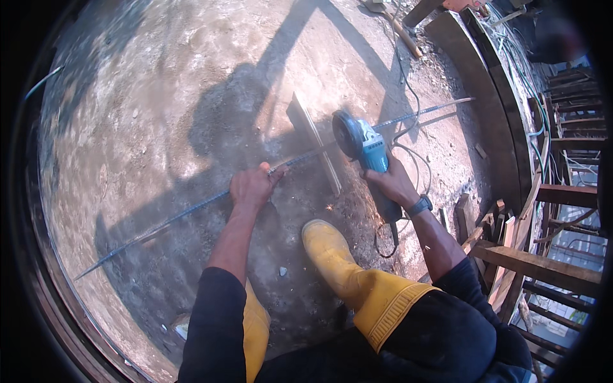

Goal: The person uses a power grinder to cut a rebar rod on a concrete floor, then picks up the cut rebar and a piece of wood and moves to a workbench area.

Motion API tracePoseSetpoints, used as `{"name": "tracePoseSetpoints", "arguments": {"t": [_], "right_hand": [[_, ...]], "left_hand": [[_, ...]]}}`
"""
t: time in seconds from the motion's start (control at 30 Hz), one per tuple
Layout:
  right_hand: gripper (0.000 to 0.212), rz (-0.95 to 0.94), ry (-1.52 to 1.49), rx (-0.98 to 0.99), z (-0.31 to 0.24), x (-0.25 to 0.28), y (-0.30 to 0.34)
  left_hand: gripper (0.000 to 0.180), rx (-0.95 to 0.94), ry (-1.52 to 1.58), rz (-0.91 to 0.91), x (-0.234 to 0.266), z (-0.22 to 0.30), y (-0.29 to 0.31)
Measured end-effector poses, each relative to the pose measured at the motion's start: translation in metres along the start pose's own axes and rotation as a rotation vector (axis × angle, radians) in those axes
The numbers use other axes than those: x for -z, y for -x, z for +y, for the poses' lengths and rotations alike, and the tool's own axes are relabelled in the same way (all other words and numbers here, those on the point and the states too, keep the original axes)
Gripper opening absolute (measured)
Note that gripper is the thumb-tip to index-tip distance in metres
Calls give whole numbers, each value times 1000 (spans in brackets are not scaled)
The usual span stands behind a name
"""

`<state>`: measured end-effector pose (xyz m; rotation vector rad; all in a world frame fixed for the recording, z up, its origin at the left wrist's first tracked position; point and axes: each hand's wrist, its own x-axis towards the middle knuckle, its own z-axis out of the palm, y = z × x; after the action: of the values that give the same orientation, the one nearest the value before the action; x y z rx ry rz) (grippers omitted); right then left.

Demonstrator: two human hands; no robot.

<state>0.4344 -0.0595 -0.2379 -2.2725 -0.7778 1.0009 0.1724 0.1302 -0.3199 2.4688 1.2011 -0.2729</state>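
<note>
My left hand (253,185) is closed around a long steel rebar (185,212) that runs slantwise over the concrete, from the lower left to the upper right. In my right hand (394,184) is a blue angle grinder (373,152), gripped by its body. Its dark guard and disc (348,135) are over the rebar, just right of a thin wooden strip (317,147) that lies crosswise to the bar. Small orange sparks show below the grinder, near my boot. The exact contact between disc and bar is hidden by the guard.
My yellow rubber boot (332,252) stands close below the rebar. The grinder's dark cord (418,99) loops to the right and up. Along the right edge are a curved dark board (476,89), timber beams (543,263) and loose cables (536,121). A wooden-handled tool (407,39) lies at the top.
</note>
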Motion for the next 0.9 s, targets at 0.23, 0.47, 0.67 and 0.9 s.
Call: {"name": "tracePoseSetpoints", "arguments": {"t": [0.23,0.47,0.67,0.9], "right_hand": [[87,9,16,-19,1,2,5],[72,50,72,10,14,0,5],[86,11,47,-9,13,0,6],[87,1,31,-31,10,1,12]], "left_hand": [[70,3,-10,-2,1,2,0],[68,13,-30,-36,6,5,1],[69,11,5,-17,0,1,-1],[69,19,31,-17,-1,1,0]]}}
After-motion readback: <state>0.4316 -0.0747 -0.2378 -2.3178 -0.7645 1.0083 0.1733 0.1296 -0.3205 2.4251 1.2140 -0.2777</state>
